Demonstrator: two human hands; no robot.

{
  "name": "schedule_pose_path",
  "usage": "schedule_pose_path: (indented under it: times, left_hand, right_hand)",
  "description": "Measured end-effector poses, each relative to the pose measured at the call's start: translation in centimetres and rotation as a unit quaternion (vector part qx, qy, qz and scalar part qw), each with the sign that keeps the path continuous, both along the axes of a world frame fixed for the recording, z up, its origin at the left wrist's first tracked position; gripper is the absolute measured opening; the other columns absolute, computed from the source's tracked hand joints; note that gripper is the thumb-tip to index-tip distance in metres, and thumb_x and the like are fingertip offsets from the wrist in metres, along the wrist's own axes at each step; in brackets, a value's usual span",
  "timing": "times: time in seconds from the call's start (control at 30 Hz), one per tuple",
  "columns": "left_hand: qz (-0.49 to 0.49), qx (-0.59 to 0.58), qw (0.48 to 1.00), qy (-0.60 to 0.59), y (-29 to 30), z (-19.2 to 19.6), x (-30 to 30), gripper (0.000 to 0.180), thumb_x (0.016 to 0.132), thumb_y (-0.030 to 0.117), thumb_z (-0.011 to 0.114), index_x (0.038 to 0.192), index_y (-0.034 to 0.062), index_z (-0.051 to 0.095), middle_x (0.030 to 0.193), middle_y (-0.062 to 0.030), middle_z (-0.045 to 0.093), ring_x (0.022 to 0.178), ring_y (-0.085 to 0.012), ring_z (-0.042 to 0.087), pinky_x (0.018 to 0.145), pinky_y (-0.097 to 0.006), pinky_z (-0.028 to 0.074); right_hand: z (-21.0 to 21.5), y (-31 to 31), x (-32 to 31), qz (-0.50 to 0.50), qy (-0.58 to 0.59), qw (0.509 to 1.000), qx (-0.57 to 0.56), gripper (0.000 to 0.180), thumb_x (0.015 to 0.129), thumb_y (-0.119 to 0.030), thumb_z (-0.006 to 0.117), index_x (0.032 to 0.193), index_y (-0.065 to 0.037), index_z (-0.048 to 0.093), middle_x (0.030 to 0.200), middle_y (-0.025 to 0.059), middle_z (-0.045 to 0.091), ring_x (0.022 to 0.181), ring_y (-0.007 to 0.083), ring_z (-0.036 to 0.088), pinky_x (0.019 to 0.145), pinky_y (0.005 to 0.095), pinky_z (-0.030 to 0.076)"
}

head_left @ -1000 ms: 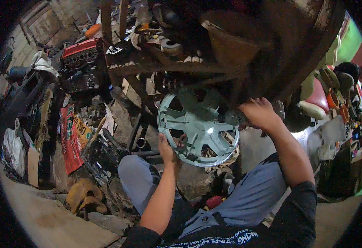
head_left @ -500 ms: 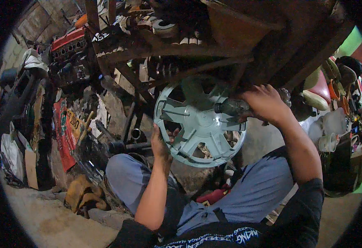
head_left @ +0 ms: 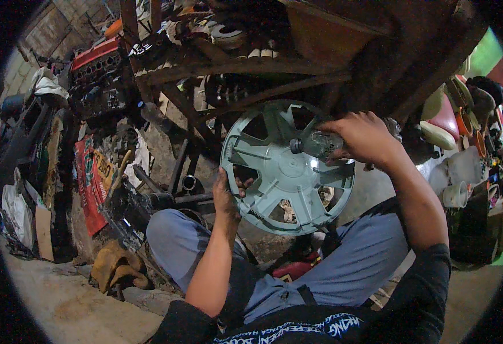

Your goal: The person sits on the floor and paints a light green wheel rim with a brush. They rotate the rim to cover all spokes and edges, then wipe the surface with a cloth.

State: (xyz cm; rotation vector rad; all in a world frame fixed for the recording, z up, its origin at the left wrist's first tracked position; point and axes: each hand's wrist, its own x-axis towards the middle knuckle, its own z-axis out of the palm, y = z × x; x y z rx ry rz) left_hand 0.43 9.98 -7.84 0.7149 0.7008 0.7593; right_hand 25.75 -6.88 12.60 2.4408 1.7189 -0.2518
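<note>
A pale green wheel cover stood tilted above the person's grey-blue trousers, its spoked face turned toward the wearer. The left hand held the cover at its left edge, the thumb against the rim and the fingers curled through a gap between spokes, pinching the edge. The right hand was at the cover's upper right, its fingers wrapped around a clear bottle. The bottle's dark cap pointed left, just above the cover's hub; whether the bottle touched the cover was hard to tell from this angle.

Above the cover ran a dark wooden beam, and beyond it lay a round white roll. Left of the cover were an open metal pipe and, farther off, a red printed sheet. An orange-brown lump lay to the cover's lower left, and well to its right stood a translucent cup.
</note>
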Motion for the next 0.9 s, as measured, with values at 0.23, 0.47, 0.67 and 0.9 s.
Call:
schedule_pose_path:
  times: [0.23, 0.47, 0.67, 0.9]
  left_hand:
    - [0.003, -0.012, 1.0, 0.013, -0.2, -0.1, -0.3, 0.046, 0.101, 0.049, 0.05, 0.102, 0.004, 0.057, 0.061, -0.0032, 0.053, 0.043, -0.0142, 0.05, 0.078, -0.041, 0.058]
    - [-0.007, 0.022, 1.0, 0.009, 0.0, 0.1, 0.1, 0.045, 0.101, 0.05, 0.05, 0.101, 0.0049, 0.057, 0.061, -0.0024, 0.051, 0.043, -0.0134, 0.049, 0.076, -0.04, 0.058]
    - [0.009, 0.003, 1.0, 0.014, -0.1, 0.3, -0.1, 0.045, 0.101, 0.05, 0.051, 0.102, 0.0057, 0.059, 0.061, -0.0016, 0.051, 0.044, -0.0119, 0.047, 0.074, -0.039, 0.058]
    - [0.004, -0.008, 1.0, 0.002, 0.3, -0.3, -0.2, 0.044, 0.101, 0.048, 0.051, 0.104, 0.0052, 0.059, 0.061, -0.001, 0.05, 0.044, -0.0119, 0.047, 0.075, -0.039, 0.058]
  right_hand:
    - [0.3, 0.0, -0.2, -0.008, 0.0, 1.0, 0.009, 0.067, 0.069, -0.041, 0.083, 0.131, -0.029, 0.061, 0.113, 0.0122, 0.067, 0.117, 0.0358, 0.059, 0.097, 0.0502, 0.044]
    - [-4.0, -1.4, 3.6, 0.001, -0.112, 0.992, 0.053, 0.07, 0.068, -0.051, 0.08, 0.129, -0.024, 0.062, 0.117, 0.0101, 0.066, 0.118, 0.0338, 0.057, 0.097, 0.0476, 0.045]
    - [-3.6, -1.6, 3.1, 0.014, -0.099, 0.995, 0.008, 0.068, 0.067, -0.052, 0.08, 0.124, -0.019, 0.064, 0.116, 0.0102, 0.066, 0.117, 0.0322, 0.058, 0.093, 0.0451, 0.046]
    - [-3.6, -1.3, 3.4, -0.016, -0.13, 0.991, 0.0, 0.069, 0.066, -0.049, 0.082, 0.125, -0.019, 0.065, 0.117, 0.009, 0.066, 0.115, 0.0325, 0.06, 0.091, 0.0446, 0.048]
